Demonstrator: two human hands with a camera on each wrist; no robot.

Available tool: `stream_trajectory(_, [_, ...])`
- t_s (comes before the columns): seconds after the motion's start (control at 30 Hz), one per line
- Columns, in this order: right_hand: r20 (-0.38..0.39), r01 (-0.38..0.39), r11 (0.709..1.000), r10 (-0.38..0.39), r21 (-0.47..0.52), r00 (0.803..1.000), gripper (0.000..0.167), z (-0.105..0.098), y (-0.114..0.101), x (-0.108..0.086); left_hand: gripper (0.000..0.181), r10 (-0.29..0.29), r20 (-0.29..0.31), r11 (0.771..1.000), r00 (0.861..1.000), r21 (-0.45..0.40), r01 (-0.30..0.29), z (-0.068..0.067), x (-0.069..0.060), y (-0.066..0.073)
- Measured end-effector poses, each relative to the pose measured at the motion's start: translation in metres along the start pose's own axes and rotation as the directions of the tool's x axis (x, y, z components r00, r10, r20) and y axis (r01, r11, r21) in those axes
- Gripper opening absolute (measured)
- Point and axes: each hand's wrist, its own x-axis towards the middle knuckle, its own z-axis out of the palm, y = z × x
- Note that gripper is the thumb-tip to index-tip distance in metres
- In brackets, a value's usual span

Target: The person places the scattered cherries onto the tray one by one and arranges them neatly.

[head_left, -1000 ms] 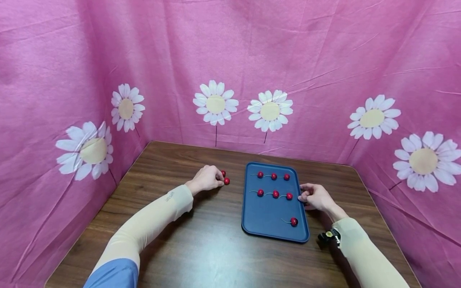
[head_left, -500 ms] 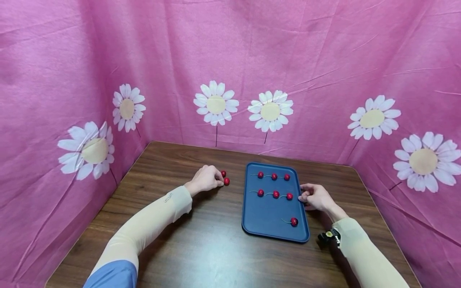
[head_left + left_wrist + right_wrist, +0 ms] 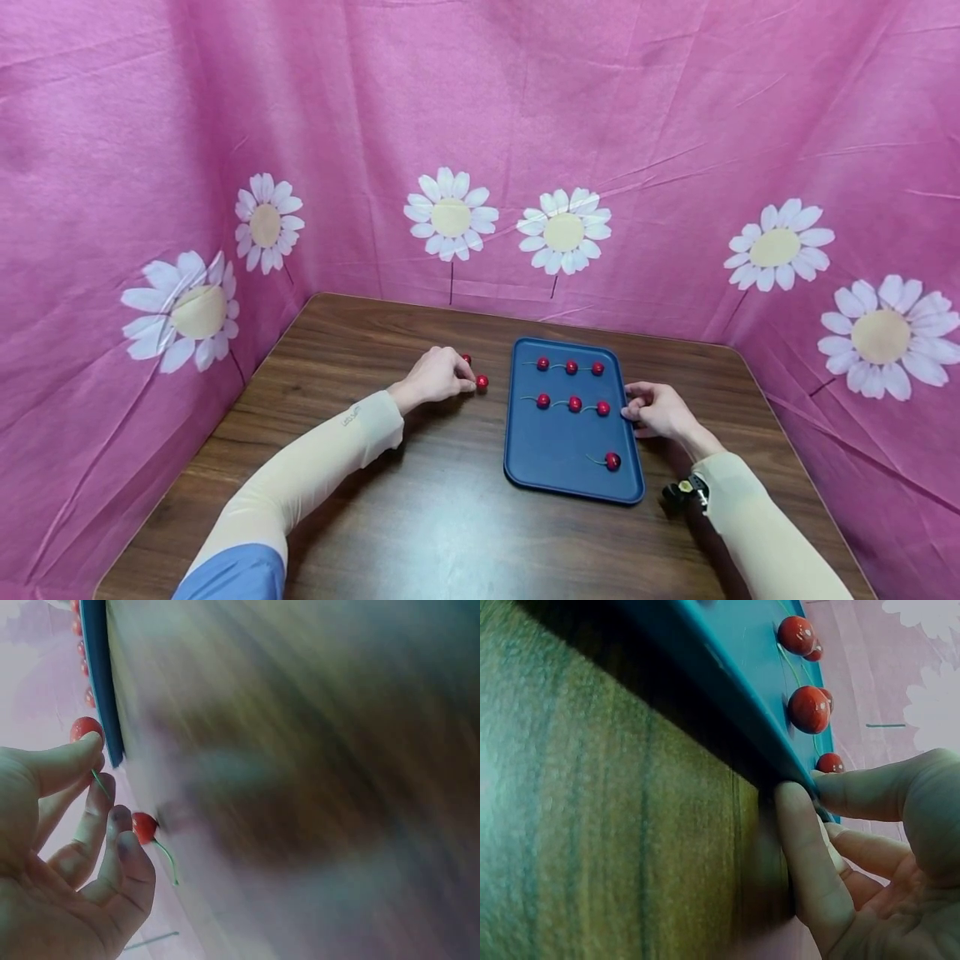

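Note:
My left hand point(image 3: 437, 376) pinches a red cherry point(image 3: 482, 382) between thumb and fingertips, left of the blue tray point(image 3: 551, 479). In the left wrist view the held cherry point(image 3: 84, 728) shows at the fingertips, with its green stem hanging below the thumb. Just behind the hand lies a second cherry point(image 3: 467, 359), partly covered by the fingers in the head view. On the tray, several stemmed cherries point(image 3: 574, 403) form two rows, and a single cherry point(image 3: 612, 461) lies at the near right. My right hand point(image 3: 658, 411) grips the tray's right rim, thumb on top and fingers against the outside.
The tray lies on a brown wooden table point(image 3: 420, 517). A pink cloth point(image 3: 637, 100) with white daisies hangs around the back and both sides. A black wrist device point(image 3: 681, 492) sits at the right cuff.
My left hand has shifted slightly right and nearer, and its cherry has moved with it, away from the cherry behind. The right hand and the tray have stayed in place.

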Motion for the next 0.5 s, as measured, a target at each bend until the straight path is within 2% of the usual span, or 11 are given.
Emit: stream_trajectory(0.5, [0.003,0.0,1.0,0.0,-0.001,1.0,0.058,0.0,0.0,-0.002,0.003,0.111,0.03,0.994,0.993,-0.03,-0.11,0.007,0.001,0.034])
